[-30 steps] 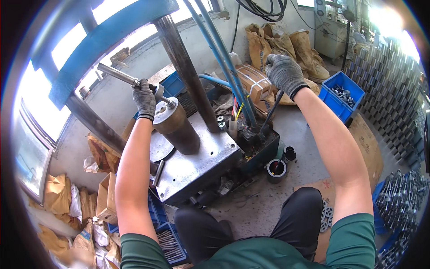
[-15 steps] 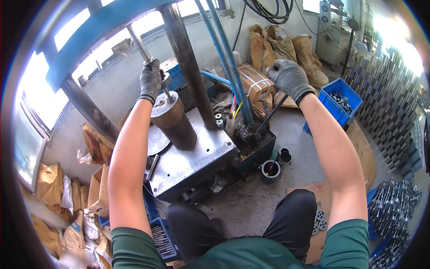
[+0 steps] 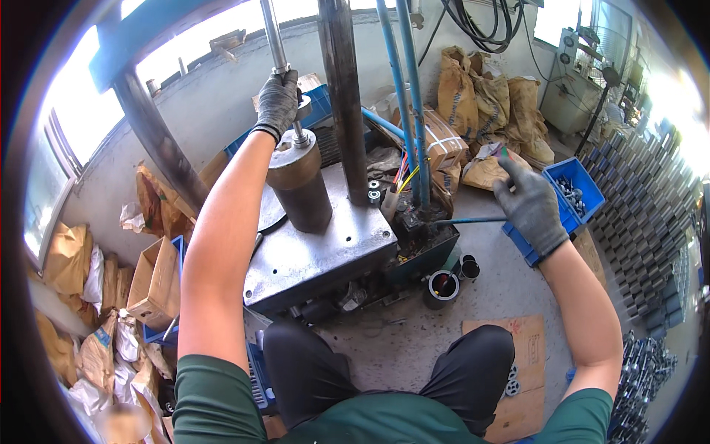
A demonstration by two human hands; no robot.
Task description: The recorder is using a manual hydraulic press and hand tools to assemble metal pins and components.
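Observation:
My gloved left hand is closed around a thin steel rod that rises from the top of a brown metal cylinder. The cylinder stands upright on the grey steel plate of a press in front of my knees. My gloved right hand is out to the right, fingers curled over the end of a thin lever that runs nearly level from the machine's dark side block. A small red-and-green tip shows at my index finger.
A dark column and blue hoses rise behind the plate. A blue bin of metal parts sits by my right hand. Two short rings lie on the floor. Metal tubes are stacked at right, with paper sacks behind.
My left hand has swung the rod from a leftward tilt to nearly upright and risen with it. My right hand has come down and to the right, bringing the lever toward level.

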